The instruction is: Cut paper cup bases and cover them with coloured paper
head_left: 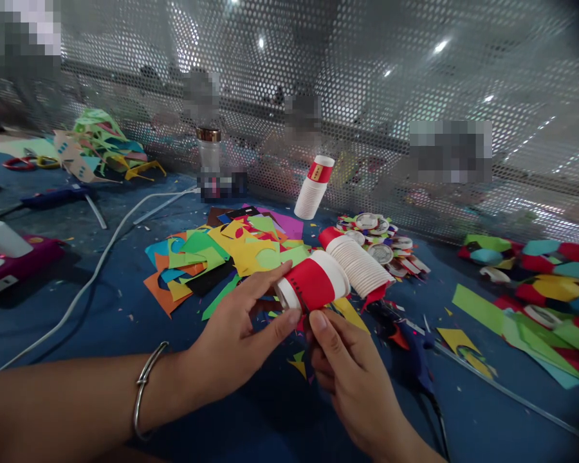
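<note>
A white paper cup with a red band [317,281] lies tilted on its side in my left hand [251,321], fingers behind it and thumb at its base. Just under the cup, my right hand [342,360] is closed in a pinch, thumb against forefinger. What sits between those fingertips is too dark and small to make out. Right behind the cup lies a nested stack of white paper cups [359,262] with red at both ends. Coloured paper scraps [231,247] are heaped beyond my left hand.
A blue glue gun [417,354] with a clear glue stick lies at right, another glue gun [55,196] at left. Farther back are a cup stack [311,193], round white discs [381,254], scissors [22,163] and a jar [209,151]. A white cable [109,247] crosses the blue table [149,321].
</note>
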A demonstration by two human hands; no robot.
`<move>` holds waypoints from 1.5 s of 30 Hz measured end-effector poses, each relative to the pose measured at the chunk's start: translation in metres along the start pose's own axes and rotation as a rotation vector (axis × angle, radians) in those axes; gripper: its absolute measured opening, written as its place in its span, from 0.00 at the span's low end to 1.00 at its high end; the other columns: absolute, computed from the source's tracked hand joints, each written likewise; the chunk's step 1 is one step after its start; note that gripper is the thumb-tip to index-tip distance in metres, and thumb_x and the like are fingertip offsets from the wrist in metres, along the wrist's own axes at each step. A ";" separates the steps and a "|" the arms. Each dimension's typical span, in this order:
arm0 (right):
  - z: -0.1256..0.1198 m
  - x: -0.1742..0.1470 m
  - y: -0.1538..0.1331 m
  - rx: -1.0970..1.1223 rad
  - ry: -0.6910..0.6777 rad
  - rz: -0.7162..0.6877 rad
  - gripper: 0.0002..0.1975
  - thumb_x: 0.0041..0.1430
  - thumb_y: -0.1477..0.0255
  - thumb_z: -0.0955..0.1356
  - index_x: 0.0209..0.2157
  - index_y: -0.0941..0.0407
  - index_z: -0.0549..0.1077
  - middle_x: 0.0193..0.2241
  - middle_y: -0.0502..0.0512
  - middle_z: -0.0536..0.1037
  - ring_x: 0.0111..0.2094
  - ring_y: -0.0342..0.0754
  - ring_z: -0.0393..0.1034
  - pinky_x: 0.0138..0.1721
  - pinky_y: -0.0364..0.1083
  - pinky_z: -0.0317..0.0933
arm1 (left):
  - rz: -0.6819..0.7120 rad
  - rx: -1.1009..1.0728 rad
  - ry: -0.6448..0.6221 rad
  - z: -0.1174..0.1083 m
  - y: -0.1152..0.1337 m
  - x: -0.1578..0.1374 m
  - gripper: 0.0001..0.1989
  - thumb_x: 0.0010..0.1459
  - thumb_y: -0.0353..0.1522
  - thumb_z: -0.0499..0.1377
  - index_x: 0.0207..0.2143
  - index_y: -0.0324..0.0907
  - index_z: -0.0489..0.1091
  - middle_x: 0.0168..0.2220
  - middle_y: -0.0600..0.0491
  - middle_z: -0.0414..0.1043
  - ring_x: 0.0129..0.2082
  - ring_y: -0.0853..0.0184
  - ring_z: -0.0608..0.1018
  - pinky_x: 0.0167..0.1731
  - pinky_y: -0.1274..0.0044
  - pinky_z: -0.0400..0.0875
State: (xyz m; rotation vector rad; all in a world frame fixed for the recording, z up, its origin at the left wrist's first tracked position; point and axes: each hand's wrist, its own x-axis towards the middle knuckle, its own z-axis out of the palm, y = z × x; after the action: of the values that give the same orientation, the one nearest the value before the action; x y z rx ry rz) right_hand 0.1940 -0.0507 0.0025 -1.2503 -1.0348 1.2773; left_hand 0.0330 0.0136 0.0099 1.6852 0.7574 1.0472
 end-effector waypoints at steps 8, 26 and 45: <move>0.000 0.001 0.000 -0.021 0.000 -0.008 0.21 0.66 0.54 0.66 0.27 0.55 0.65 0.17 0.40 0.52 0.17 0.36 0.43 0.16 0.38 0.37 | -0.275 -0.431 -0.007 0.003 0.001 0.009 0.26 0.63 0.40 0.60 0.61 0.40 0.67 0.44 0.47 0.78 0.43 0.62 0.79 0.51 0.67 0.73; -0.002 -0.001 -0.002 -0.139 -0.024 -0.030 0.22 0.67 0.53 0.64 0.27 0.55 0.64 0.17 0.40 0.53 0.18 0.36 0.43 0.17 0.39 0.37 | -0.086 -0.010 0.003 -0.001 0.003 -0.001 0.28 0.63 0.41 0.61 0.63 0.44 0.63 0.58 0.48 0.73 0.50 0.61 0.79 0.55 0.65 0.73; 0.001 0.001 -0.003 -0.136 0.035 -0.079 0.22 0.65 0.51 0.65 0.26 0.55 0.64 0.16 0.40 0.52 0.17 0.37 0.44 0.16 0.39 0.38 | -0.299 -0.501 0.056 0.003 0.002 0.007 0.20 0.61 0.38 0.63 0.54 0.39 0.72 0.47 0.46 0.79 0.46 0.62 0.80 0.51 0.69 0.75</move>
State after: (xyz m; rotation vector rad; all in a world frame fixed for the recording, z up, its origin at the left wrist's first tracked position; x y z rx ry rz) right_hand 0.1932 -0.0495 0.0053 -1.3167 -1.1503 1.1362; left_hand 0.0391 0.0176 0.0129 1.0841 0.6868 0.9751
